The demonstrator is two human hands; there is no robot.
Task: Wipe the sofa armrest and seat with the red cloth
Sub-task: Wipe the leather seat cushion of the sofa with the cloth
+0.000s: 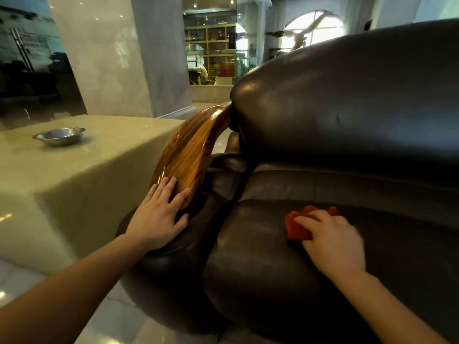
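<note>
A dark brown leather sofa fills the right half of the view, its seat cushion [253, 247] bulging toward me. Its armrest [191, 147] is a curved, glossy piece of striped wood above a leather pad. My left hand [159, 214] lies flat with fingers spread on the lower end of the wooden armrest and holds nothing. My right hand [332, 242] presses the red cloth [298, 227] down on the seat cushion; the cloth is bunched under my fingers and partly hidden by them.
A pale stone side table [74, 175] stands left of the armrest, close to it, with a metal bowl [59, 136] on top. A marble column [116, 55] rises behind. The sofa backrest [347, 100] looms above the seat. Glossy floor lies below.
</note>
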